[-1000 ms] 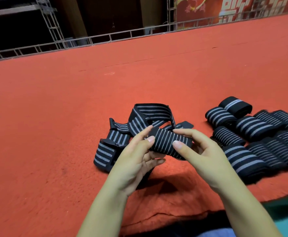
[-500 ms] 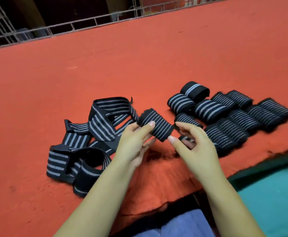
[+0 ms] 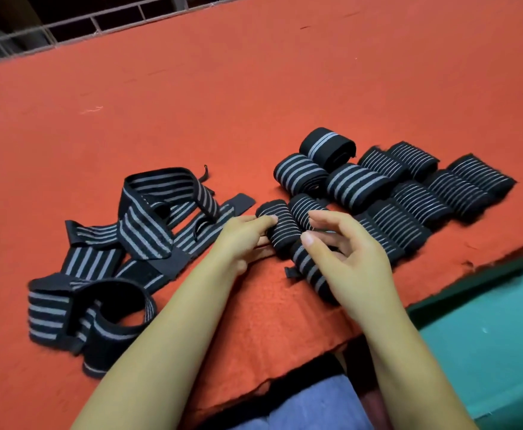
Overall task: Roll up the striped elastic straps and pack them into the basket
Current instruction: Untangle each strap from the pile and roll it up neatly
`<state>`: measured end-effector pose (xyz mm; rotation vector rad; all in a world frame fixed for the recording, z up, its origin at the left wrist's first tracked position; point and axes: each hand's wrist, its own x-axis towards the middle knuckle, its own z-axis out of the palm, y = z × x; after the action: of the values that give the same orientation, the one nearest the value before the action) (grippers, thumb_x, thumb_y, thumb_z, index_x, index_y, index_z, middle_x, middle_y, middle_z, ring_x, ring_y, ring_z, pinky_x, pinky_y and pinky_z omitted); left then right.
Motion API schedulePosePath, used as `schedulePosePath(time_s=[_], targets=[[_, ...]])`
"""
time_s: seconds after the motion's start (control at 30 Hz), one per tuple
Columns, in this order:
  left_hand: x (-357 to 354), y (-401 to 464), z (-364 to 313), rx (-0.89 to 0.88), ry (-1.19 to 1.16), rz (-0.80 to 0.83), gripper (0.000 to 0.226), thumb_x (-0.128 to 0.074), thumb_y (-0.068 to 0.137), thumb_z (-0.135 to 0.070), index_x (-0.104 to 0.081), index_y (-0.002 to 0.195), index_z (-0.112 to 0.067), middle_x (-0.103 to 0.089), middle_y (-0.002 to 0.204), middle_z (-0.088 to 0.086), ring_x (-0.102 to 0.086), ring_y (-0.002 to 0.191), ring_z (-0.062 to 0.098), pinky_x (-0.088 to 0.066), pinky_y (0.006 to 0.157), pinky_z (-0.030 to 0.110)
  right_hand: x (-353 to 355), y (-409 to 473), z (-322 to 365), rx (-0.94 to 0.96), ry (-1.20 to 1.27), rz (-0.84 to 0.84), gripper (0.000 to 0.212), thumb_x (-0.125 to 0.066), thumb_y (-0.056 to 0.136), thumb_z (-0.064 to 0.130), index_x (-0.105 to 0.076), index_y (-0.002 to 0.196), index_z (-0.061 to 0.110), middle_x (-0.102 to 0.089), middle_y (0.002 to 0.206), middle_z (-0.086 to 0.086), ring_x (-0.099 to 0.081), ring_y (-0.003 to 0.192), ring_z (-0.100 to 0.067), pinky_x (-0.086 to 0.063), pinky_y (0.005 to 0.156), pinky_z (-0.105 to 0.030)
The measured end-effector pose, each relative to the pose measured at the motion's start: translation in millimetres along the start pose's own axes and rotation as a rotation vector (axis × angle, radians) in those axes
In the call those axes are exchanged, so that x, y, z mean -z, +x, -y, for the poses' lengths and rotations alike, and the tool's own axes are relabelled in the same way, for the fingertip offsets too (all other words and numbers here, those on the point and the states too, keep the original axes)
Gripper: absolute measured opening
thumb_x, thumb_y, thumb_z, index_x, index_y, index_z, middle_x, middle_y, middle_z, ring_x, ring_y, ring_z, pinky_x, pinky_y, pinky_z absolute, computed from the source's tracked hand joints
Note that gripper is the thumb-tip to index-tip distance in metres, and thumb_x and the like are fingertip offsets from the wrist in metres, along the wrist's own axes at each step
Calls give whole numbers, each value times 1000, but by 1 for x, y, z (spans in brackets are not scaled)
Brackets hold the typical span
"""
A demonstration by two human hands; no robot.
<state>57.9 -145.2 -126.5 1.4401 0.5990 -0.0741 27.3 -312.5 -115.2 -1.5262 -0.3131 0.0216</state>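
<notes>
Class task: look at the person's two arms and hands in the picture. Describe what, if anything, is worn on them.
Both forearms are bare as far as the frame shows, with no sleeves in view. The left hand and right hand wear no gloves, and no rings, watch or bracelets are visible. The fingernails look short and unpainted.

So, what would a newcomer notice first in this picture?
The rolled straps in rows at right on the red cloth, and the loose straps tangled at left. Between them, the left hand touches one roll; the right hand hovers, fingers relaxed.
</notes>
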Motion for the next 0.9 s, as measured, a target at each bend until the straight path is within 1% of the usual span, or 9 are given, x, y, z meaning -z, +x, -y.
schedulePosePath(time_s=[0.07, 0.17, 0.23, 0.37, 0.47, 0.57, 0.67, 0.8, 0.9], targets=[[2, 0, 0, 28, 73, 76, 13, -60, 95, -15, -66, 102, -7, -73, 101, 13, -70, 90, 21, -58, 83, 36, -1, 0, 0, -1, 1, 15, 27, -67, 86, 6, -64, 107, 24, -62, 115, 2, -62, 91, 8, -45, 69, -4], [-3, -5, 3, -29, 144, 80, 14, -60, 96, -19, -62, 87, -9, -71, 73, 1, -66, 67, 10, -58, 69, 25, -5, 2, 0, -1, -1, 34, 28, -67, 86, 8, -63, 106, 28, -63, 116, 2, -63, 92, 6, -46, 72, -6], [-6, -5, 8, -103, 181, 1, 16, -61, 96, -21, -63, 102, -6, -72, 88, 3, -67, 76, 14, -56, 76, 29, -7, 1, 0, 3, -7, 43, 30, -67, 86, 8, -63, 103, 32, -63, 116, 2, -64, 93, 4, -47, 74, -8], [-1, -14, 9, -194, 317, -170, 47, -64, 93, -28, -48, 136, -14, -59, 124, 4, -62, 101, 17, -55, 90, 35, -8, -2, 2, 20, -27, 44, 29, -67, 86, 9, -63, 101, 32, -63, 115, 2, -64, 92, 3, -47, 73, -9], [9, -41, 7, -198, 237, -84, 29, -58, 97, -26, -57, 123, -12, -62, 119, 6, -64, 95, 13, -55, 87, 31, -15, -6, 5, 31, -27, 63, 29, -67, 86, 8, -63, 101, 33, -64, 114, 1, -64, 92, 2, -47, 73, -9], [28, -72, 7, -314, 227, -61, 7, -59, 96, -26, -64, 100, -23, -65, 106, -3, -66, 97, 12, -56, 89, 31, -29, -12, 10, 49, -45, 112, 28, -68, 85, 10, -64, 100, 33, -66, 112, 2, -64, 90, 3, -47, 73, -8], [62, -105, 8, -483, 310, -188, 5, -64, 89, -33, -68, 93, -34, -70, 96, -14, -66, 96, 6, -52, 88, 26, -48, -20, 15, 69, -63, 169, 27, -69, 85, 9, -64, 100, 32, -65, 112, 2, -63, 89, 5, -46, 74, -6], [114, -145, 11, -622, 348, -454, 18, -62, 93, -14, -68, 91, -31, -70, 93, -15, -62, 86, -8, -45, 79, 7, -78, -30, 17, 85, -116, 263, 31, -69, 85, 9, -61, 99, 35, -64, 112, 2, -62, 87, 8, -44, 71, -5], [157, -148, 24, -629, 410, -659, 18, -62, 92, -7, -65, 91, -25, -67, 97, -9, -61, 86, -5, -39, 75, 2, -110, -37, 13, 110, -219, 388, 38, -71, 83, 12, -56, 99, 42, -60, 111, 5, -61, 91, 4, -44, 69, -4]])
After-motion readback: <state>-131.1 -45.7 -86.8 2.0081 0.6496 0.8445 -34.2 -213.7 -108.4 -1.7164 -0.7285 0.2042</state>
